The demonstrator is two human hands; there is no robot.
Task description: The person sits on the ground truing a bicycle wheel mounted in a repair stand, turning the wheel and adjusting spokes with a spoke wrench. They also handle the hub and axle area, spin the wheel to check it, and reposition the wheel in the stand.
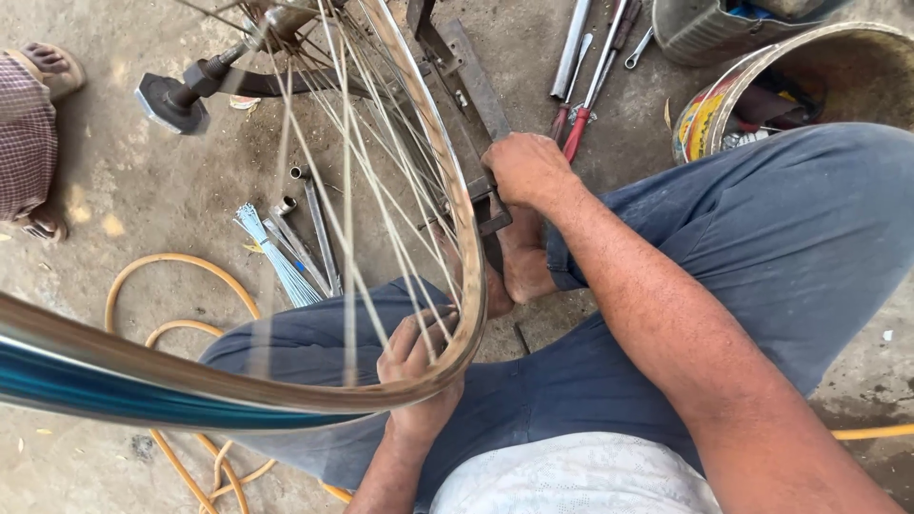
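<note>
We look down on a ground-level bicycle repair workshop: a bare, stained concrete floor strewn with loose spokes, pliers and wrenches, an orange hose, and a spoked wheel rim mounted in a metal truing stand, beside 1 battered paint bucket holding tools.

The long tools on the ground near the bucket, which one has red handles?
The pliers-like tool beside the right hand has red grips; the metal tube and small wrench are bare grey.
</note>
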